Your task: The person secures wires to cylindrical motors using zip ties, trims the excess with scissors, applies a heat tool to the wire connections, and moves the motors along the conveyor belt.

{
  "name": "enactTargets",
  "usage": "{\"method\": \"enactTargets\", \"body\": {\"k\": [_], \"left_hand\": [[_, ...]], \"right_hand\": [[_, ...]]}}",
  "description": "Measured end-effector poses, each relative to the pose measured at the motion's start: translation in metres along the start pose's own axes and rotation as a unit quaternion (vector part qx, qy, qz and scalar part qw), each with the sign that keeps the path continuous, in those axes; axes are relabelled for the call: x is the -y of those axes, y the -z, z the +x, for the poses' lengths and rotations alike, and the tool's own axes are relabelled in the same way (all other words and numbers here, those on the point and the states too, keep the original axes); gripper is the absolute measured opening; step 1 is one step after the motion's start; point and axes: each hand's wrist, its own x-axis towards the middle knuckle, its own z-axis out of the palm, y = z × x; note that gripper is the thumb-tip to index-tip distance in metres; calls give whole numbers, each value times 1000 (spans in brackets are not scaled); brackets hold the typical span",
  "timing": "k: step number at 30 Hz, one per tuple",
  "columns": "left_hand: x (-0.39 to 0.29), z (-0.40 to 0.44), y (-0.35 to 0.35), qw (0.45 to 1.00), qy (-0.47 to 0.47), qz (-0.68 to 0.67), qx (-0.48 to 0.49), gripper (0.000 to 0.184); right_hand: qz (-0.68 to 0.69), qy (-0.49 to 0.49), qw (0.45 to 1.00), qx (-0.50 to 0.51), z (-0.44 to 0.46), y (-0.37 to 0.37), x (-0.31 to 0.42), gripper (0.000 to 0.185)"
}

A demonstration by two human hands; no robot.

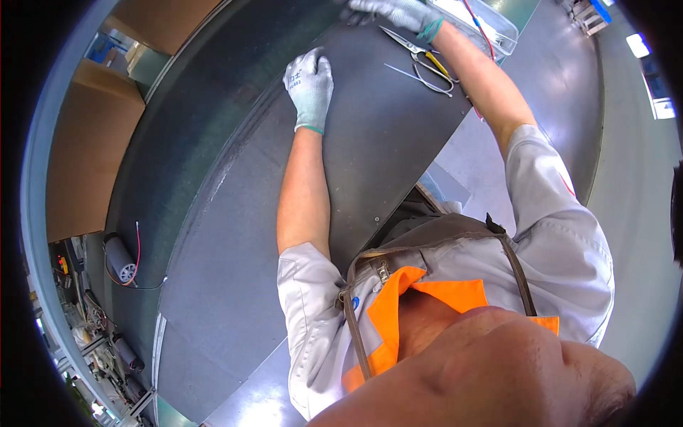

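My left hand [310,87], in a white-grey knit glove with printing on its back, is over the dark worktop [384,135] near the belt side. Its fingers are curled, and whatever they may hold is hidden underneath. At the top edge of the view my right hand [400,13], gloved the same with a green cuff, has its fingers stretched to the left; the fingertips are dark and partly cut off. Just below the right hand lie scissors [409,44] with open blades, and yellow-handled pliers [437,64] rest across them.
A clear plastic bin [504,35] holds white items, with a red wire running along it. A dark green conveyor belt [163,164] curves along the left. On it lies a cylindrical motor [119,258] with red and black wires. Cardboard boxes [92,149] stand beyond the belt.
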Motion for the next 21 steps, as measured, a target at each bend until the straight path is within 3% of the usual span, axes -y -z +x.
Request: {"method": "enactTargets", "body": {"k": [4, 6, 7, 8, 9, 11, 13, 15, 16, 18, 19, 20, 21], "left_hand": [[-1, -3, 0, 1000, -7, -5, -7, 18], [-3, -3, 2, 1000, -3, -2, -4, 19], [-4, -4, 2, 1000, 4, -4, -5, 20], [-6, -4, 3, 1000, 4, -4, -10, 21], [-5, -3, 3, 1000, 4, -14, -14, 22], [-5, -3, 4, 999, 10, -31, -15, 24], [-7, -3, 7, 999, 24, -33, -21, 27], [-7, -2, 7, 999, 31, -33, -23, 29], [-9, -1, 8, 999, 33, -31, -22, 30], [-9, 0, 8, 998, 47, -32, -9, 31], [-9, 1, 9, 998, 48, -25, -10, 31], [-10, 3, 11, 998, 50, -19, -10, 31], [-12, 3, 12, 998, 58, -23, -7, 32]], "right_hand": [[-5, -59, 998, -21, 20, 14, -3, 30], [56, 9, 997, 43, 42, 24, -36, 28], [-5, -105, 994, -34, 50, 16, -30, 25], [-63, 28, 998, 14, 59, 22, -55, 28], [-250, 33, 967, -24, 67, 16, -49, 32], [-425, 46, 902, -60, 90, 12, -49, 36], [-585, -44, 798, -139, 141, 31, -78, 43], [-583, -69, 783, -206, 181, 55, -100, 46], [-616, -146, 742, -220, 189, 51, -76, 53], [-661, -148, 688, -260, 233, 95, -108, 63], [-684, -186, 665, -236, 241, 101, -89, 49], [-614, -199, 719, -258, 257, 127, -107, 57], [-560, -203, 754, -279, 278, 169, -153, 53]]}}
